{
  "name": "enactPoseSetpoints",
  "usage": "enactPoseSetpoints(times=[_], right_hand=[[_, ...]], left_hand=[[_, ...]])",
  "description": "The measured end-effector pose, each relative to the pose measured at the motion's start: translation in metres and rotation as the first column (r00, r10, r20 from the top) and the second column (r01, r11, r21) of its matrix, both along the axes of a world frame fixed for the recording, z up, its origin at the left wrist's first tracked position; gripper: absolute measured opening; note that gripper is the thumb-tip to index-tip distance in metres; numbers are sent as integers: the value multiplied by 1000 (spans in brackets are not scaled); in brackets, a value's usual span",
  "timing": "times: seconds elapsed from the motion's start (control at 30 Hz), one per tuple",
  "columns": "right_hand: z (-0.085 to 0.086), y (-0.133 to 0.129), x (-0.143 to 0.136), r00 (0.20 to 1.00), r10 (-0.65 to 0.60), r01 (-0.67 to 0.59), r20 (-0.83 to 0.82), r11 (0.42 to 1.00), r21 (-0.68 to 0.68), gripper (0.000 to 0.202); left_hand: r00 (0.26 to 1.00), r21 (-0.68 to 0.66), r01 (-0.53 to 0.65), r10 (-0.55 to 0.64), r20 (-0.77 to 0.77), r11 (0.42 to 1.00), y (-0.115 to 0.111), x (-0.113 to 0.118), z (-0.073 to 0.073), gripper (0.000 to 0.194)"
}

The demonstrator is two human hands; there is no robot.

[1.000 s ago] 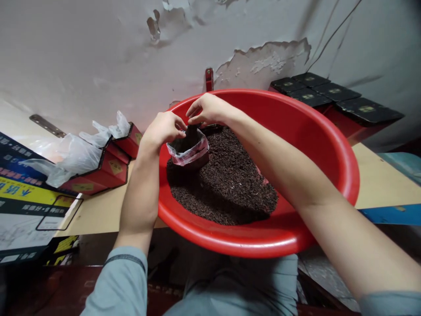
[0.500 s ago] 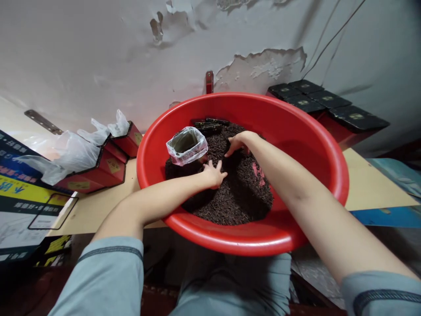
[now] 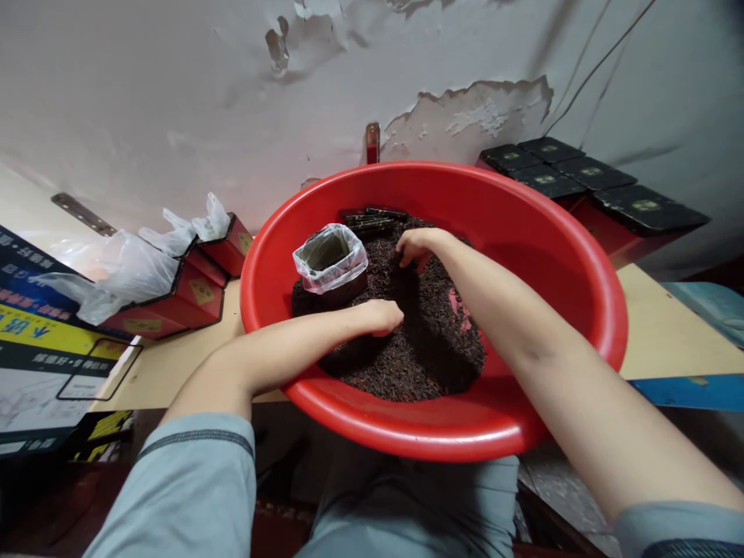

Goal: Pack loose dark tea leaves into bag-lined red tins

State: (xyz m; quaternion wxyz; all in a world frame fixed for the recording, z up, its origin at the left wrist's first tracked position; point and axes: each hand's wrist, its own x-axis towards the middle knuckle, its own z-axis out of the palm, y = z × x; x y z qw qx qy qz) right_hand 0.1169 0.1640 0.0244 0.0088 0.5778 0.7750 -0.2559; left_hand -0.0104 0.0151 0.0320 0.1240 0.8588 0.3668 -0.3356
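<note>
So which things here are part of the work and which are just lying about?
In use: red basin, dark loose tea, bag-lined tin, left hand, right hand.
Lying about: red boxes with plastic bags, black tins, printed cartons.

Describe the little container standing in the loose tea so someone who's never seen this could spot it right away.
Find the big red basin in the middle. Inside it, on the far left of the dark tea heap, stands a small open box, just beyond the left hand. It alone is lined with clear plastic folded over its rim.
</note>
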Motion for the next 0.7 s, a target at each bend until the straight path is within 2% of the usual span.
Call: enactPoseSetpoints(times=[0.07,0.1,0.13,0.2,0.27,0.33,0.37,0.43,0.57,0.63,0.7], right_hand=[[14,3,-3,996,-70,66,-59,995,-81,49],[23,5,-4,990,-88,75,-114,991,-108,45],[34,6,-6,979,-77,58,-190,993,-102,40],[57,6,-12,934,6,-4,-356,1000,6,34],[80,1,-23,860,102,-9,-500,983,186,35],[98,-9,-37,786,185,31,-589,941,337,40],[103,-16,-46,760,220,30,-612,928,371,41],[107,-29,-63,733,283,-36,-618,924,380,40],[100,-47,-83,759,377,-191,-532,909,372,36],[98,-48,-84,789,382,-209,-482,903,374,35],[101,-46,-79,820,375,-204,-434,898,390,32]], left_hand=[[999,17,11,-11,44,1000,4,0,19,34],[997,36,18,-21,81,999,5,-3,33,35],[990,72,20,-30,136,997,7,-8,50,36],[965,151,26,-64,254,988,9,-26,88,37],[903,287,-125,-11,430,950,11,-52,124,30],[849,354,-346,129,513,869,15,-81,147,27],[814,347,-457,227,535,819,18,-94,153,22],[748,290,-584,364,555,758,27,-114,151,17],[619,61,-687,539,572,724,45,-134,132,13],[550,-19,-717,583,598,697,49,-138,128,18],[547,20,-711,535,644,703,47,-135,130,26]])
